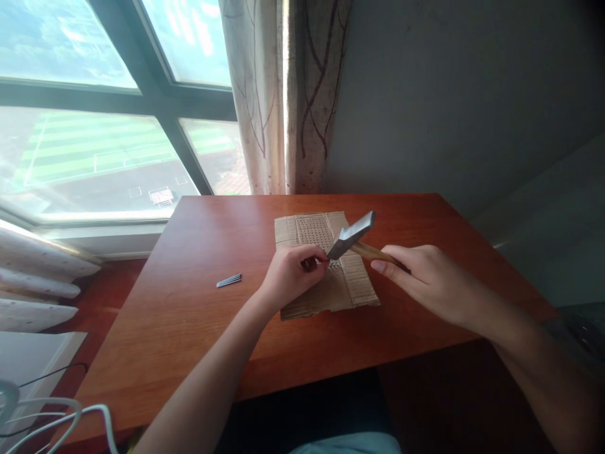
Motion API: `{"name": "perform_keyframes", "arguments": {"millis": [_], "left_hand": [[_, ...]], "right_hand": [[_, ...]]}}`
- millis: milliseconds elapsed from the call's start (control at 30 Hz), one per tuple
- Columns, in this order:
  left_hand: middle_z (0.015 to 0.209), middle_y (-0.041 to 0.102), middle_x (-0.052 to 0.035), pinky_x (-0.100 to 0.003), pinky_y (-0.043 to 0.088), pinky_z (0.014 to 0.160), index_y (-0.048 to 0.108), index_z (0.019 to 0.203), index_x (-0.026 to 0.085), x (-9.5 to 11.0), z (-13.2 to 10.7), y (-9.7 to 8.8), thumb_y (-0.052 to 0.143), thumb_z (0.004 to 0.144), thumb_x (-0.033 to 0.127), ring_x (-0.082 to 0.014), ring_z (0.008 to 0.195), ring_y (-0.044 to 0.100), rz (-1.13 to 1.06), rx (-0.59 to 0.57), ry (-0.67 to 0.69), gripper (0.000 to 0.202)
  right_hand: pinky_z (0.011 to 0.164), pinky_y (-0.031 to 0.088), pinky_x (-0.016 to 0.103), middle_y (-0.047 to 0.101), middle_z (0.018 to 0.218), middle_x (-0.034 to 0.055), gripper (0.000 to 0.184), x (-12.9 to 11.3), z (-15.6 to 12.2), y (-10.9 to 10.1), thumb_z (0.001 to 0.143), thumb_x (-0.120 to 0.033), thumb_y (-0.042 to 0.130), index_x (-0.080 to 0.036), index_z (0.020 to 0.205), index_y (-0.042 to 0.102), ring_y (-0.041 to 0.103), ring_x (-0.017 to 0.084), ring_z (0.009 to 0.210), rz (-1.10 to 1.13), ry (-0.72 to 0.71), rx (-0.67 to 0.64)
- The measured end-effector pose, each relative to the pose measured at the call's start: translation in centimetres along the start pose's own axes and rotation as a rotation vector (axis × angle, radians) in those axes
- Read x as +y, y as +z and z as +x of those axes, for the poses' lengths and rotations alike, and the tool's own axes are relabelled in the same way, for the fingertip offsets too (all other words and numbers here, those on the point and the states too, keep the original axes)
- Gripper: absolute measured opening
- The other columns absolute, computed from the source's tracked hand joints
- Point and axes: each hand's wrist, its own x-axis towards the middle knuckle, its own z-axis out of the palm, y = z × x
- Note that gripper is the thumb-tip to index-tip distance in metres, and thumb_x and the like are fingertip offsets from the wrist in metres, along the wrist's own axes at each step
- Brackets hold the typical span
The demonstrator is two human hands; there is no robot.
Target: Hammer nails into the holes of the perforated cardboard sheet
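My right hand [418, 277] is wrapped round the wooden handle of a hammer [352, 236]. The hammer's metal head is tilted and sits right at the fingertips of my left hand [295, 271]. Thumb and forefinger of that left hand are pinched together low over a piece of cardboard [312, 304]; whatever is between them is too small and hidden to make out. A grid of small holes marks the cardboard's middle, partly covered by my hand and the hammer. Several thin metal nails [229, 280] lie side by side on the table, left of my left hand.
The reddish-brown wooden table [189, 353] stands against a grey wall [463, 113] and a patterned curtain [312, 94]. A large window [108, 151] is at the left. White cables [70, 410] hang by the table's near left corner.
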Motion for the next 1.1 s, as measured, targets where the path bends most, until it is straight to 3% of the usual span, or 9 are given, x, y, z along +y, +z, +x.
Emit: {"name": "perform_keyframes", "arguments": {"millis": [233, 400, 600, 733, 900, 1100], "left_hand": [[0.067, 0.066, 0.0020, -0.019, 0.044, 0.057, 0.071, 0.077, 0.018, -0.15, -0.09, 0.02, 0.063, 0.077, 0.007, -0.0078, 0.057, 0.055, 0.008, -0.017, 0.007, 0.013], [0.066, 0.065, 0.0028, -0.019, 0.043, 0.057, 0.071, 0.077, 0.018, -0.28, -0.11, 0.03, 0.065, 0.076, 0.007, -0.0074, 0.057, 0.055, 0.028, -0.016, 0.002, 0.012], [0.066, 0.065, 0.0035, -0.018, 0.043, 0.058, 0.071, 0.077, 0.018, -0.20, -0.11, 0.02, 0.064, 0.076, 0.006, -0.0067, 0.057, 0.055, 0.028, -0.026, -0.002, 0.014], [0.065, 0.065, 0.0037, -0.018, 0.043, 0.058, 0.072, 0.077, 0.018, -0.20, -0.08, 0.05, 0.064, 0.075, 0.007, -0.0070, 0.056, 0.054, 0.043, -0.025, -0.013, 0.014], [0.066, 0.066, 0.0035, -0.019, 0.043, 0.058, 0.071, 0.076, 0.018, -0.18, -0.08, -0.02, 0.064, 0.076, 0.008, -0.0070, 0.056, 0.054, 0.039, -0.032, -0.014, 0.012], [0.066, 0.065, 0.0033, -0.019, 0.043, 0.058, 0.071, 0.077, 0.018, -0.31, -0.12, 0.01, 0.065, 0.077, 0.010, -0.0073, 0.057, 0.054, 0.051, -0.039, -0.019, 0.011]], "right_hand": [[0.044, 0.026, 0.027, 0.047, 0.051, -0.0049, 0.040, 0.00, -0.17, 0.08, 0.099, -0.047, 0.050, -0.022, 0.067, 0.046, 0.042, 0.011, 0.044, 0.000, 0.020, 0.052], [0.049, 0.026, 0.028, 0.054, 0.056, -0.0030, 0.040, -0.11, -0.24, 0.35, 0.099, -0.049, 0.049, -0.022, 0.069, 0.048, 0.048, 0.012, 0.050, -0.027, 0.086, -0.037], [0.052, 0.029, 0.028, 0.049, 0.057, -0.0038, 0.044, -0.78, -0.25, -0.30, 0.100, -0.054, 0.040, -0.022, 0.070, 0.044, 0.046, 0.012, 0.052, -0.063, 0.173, -0.070], [0.054, 0.030, 0.029, 0.055, 0.060, -0.0029, 0.044, -0.80, -0.15, 0.02, 0.101, -0.054, 0.039, -0.022, 0.072, 0.046, 0.050, 0.013, 0.055, -0.043, 0.176, -0.146], [0.053, 0.029, 0.029, 0.050, 0.057, -0.0036, 0.045, -0.76, -0.15, 0.10, 0.100, -0.054, 0.040, -0.022, 0.069, 0.043, 0.045, 0.012, 0.052, -0.036, 0.176, -0.082], [0.053, 0.029, 0.029, 0.055, 0.060, -0.0023, 0.043, -0.56, -0.33, 0.35, 0.100, -0.053, 0.041, -0.022, 0.071, 0.047, 0.050, 0.013, 0.055, -0.019, 0.164, -0.122]]}}
